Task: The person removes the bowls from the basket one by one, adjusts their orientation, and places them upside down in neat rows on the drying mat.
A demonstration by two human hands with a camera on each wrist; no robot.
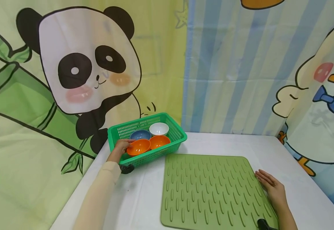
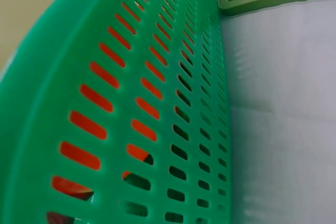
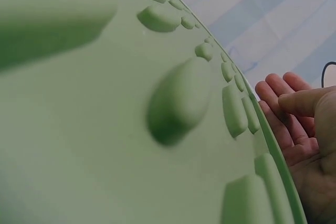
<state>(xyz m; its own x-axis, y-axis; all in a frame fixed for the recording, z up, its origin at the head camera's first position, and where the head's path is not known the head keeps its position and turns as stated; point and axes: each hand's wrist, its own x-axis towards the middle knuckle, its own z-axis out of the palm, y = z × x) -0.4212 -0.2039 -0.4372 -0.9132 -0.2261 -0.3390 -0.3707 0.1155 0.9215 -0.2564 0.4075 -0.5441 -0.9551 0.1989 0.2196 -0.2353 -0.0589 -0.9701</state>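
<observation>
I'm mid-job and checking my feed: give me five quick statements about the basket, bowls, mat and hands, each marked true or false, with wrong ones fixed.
1. The blue bowl and white bowl sit in the green basket. True.
2. The left hand is at the left orange bowl. True.
3. The basket stands on the green mat. False: it stands on the white table.
4. The right hand holds a bowl. False: it holds nothing and lies at the mat's right edge.
5. The right orange bowl is in the basket. True.
</observation>
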